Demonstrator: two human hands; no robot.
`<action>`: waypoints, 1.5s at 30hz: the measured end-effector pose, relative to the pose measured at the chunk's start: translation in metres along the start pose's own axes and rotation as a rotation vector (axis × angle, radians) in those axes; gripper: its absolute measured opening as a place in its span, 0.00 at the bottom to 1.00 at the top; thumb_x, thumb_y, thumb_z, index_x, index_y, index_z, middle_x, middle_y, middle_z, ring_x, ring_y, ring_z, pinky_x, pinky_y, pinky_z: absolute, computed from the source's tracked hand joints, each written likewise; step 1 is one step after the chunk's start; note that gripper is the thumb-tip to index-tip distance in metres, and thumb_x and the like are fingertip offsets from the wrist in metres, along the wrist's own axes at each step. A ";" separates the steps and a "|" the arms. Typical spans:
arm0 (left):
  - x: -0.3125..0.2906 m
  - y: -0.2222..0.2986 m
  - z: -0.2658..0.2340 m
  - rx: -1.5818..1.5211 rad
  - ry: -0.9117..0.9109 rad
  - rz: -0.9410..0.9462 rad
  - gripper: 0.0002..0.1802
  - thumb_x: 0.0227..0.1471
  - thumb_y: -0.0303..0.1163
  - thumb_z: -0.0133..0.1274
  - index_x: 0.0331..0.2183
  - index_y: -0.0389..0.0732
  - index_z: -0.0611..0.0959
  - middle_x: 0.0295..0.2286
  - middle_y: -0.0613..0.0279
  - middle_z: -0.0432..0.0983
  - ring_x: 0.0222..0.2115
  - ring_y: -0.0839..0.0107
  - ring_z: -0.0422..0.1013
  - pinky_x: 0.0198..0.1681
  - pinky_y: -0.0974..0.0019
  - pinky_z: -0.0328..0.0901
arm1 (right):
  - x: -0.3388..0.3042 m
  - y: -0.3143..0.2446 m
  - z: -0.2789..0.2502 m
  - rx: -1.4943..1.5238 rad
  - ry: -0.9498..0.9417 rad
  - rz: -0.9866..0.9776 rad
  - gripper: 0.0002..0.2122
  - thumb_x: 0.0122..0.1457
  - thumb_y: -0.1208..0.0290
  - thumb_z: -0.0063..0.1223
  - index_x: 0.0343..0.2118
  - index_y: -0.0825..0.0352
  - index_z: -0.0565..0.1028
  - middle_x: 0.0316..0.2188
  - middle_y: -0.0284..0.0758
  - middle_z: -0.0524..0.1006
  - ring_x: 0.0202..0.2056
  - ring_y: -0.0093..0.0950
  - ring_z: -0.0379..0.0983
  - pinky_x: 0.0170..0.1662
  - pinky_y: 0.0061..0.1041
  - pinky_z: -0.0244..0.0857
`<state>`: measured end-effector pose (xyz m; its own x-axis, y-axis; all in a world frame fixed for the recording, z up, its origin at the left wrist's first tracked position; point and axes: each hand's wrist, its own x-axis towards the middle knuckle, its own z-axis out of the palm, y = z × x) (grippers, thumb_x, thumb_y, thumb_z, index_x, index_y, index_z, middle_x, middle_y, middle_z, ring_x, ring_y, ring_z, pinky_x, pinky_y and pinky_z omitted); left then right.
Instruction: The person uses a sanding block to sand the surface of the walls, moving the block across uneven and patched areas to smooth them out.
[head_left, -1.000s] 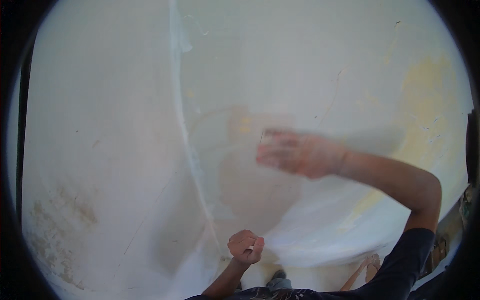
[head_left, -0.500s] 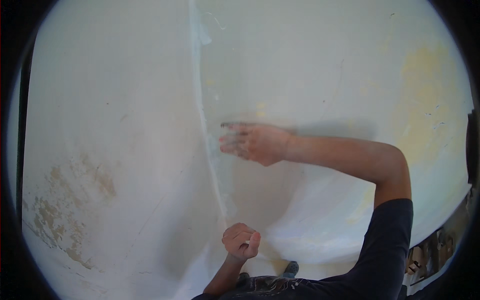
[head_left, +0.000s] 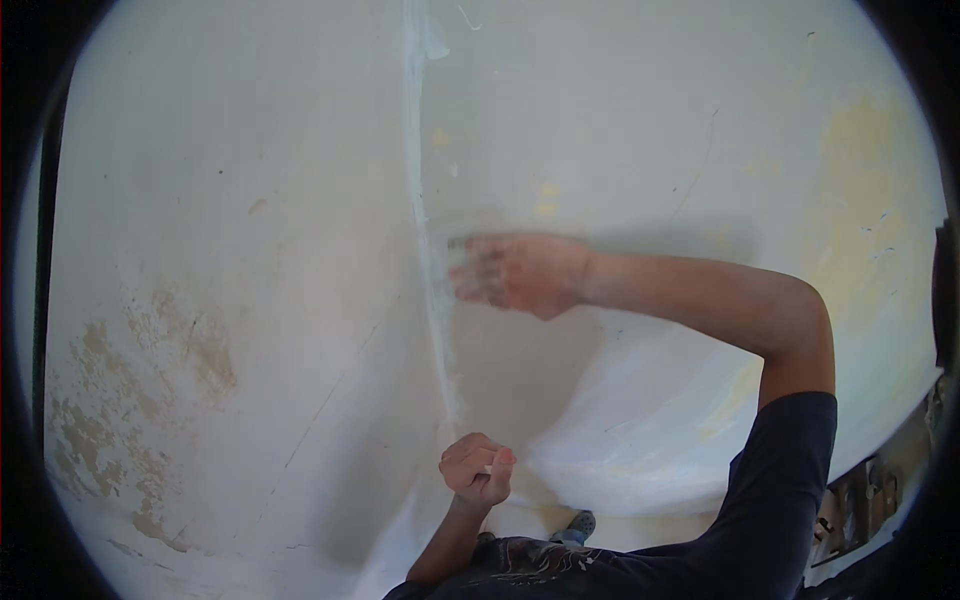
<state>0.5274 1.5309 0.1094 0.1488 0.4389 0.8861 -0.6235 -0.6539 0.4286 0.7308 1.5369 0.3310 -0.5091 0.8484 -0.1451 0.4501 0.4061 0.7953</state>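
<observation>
A pale wall (head_left: 300,130) fills the view, with a whitish filled seam (head_left: 415,160) running down it, left of the middle. My right hand (head_left: 525,275) is up at the wall just right of this seam, fingers pointing left. Motion smears its fingers; something dark shows at the tips, and I cannot make out whether it is a held thing. Lower down, near the seam's bottom end, my left hand (head_left: 477,468) is closed in a fist in front of my body. A tiny white bit shows between its thumb and fingers, too small to name.
Brown peeling patches (head_left: 120,430) mark the wall at lower left. A yellowish stain (head_left: 860,200) spreads at the right. Below are a shoe (head_left: 580,524) on the floor and a cluttered pile of objects (head_left: 860,505) at lower right. A dark vertical edge (head_left: 42,280) bounds the left.
The view has shifted, so the seam and wall marks sit farther right. My right hand stays beside the seam, slightly higher in the picture and still blurred. The left fist is still closed.
</observation>
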 end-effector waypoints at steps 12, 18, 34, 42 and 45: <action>-0.002 -0.010 -0.003 0.007 0.006 -0.070 0.14 0.47 0.22 0.56 0.14 0.41 0.74 0.12 0.64 0.73 0.12 0.72 0.68 0.15 0.71 0.59 | 0.029 -0.028 0.006 -0.262 0.043 0.309 0.27 0.60 0.62 0.41 0.61 0.67 0.63 0.62 0.33 0.64 0.66 0.33 0.50 0.69 0.50 0.29; -0.009 -0.016 -0.016 0.019 0.083 -0.065 0.15 0.48 0.21 0.55 0.13 0.40 0.74 0.12 0.64 0.73 0.11 0.73 0.68 0.15 0.72 0.59 | 0.017 0.034 -0.030 -0.254 0.139 0.415 0.26 0.57 0.68 0.44 0.60 0.68 0.64 0.63 0.35 0.62 0.66 0.33 0.50 0.69 0.47 0.33; -0.005 -0.017 -0.015 0.047 0.065 -0.145 0.15 0.47 0.22 0.56 0.13 0.40 0.74 0.12 0.63 0.73 0.12 0.71 0.68 0.15 0.71 0.59 | 0.025 -0.046 0.027 -0.098 0.043 0.294 0.27 0.59 0.64 0.41 0.62 0.67 0.62 0.64 0.37 0.61 0.66 0.34 0.51 0.70 0.44 0.32; -0.002 -0.012 -0.020 0.059 0.082 -0.176 0.15 0.48 0.21 0.55 0.13 0.39 0.74 0.12 0.61 0.73 0.12 0.72 0.68 0.15 0.72 0.59 | 0.038 -0.045 0.014 -0.075 0.225 0.617 0.26 0.56 0.68 0.44 0.60 0.70 0.65 0.64 0.37 0.59 0.65 0.41 0.51 0.68 0.45 0.38; -0.012 -0.011 -0.020 0.057 0.074 -0.193 0.15 0.48 0.21 0.55 0.13 0.39 0.74 0.12 0.61 0.73 0.11 0.72 0.67 0.15 0.72 0.59 | 0.035 -0.124 0.073 0.063 0.017 0.275 0.28 0.56 0.66 0.44 0.60 0.71 0.64 0.65 0.38 0.58 0.67 0.39 0.48 0.69 0.43 0.37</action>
<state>0.5168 1.5449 0.0909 0.2033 0.6023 0.7720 -0.5445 -0.5857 0.6004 0.7113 1.5411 0.1845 -0.3737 0.9240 0.0816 0.6174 0.1820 0.7653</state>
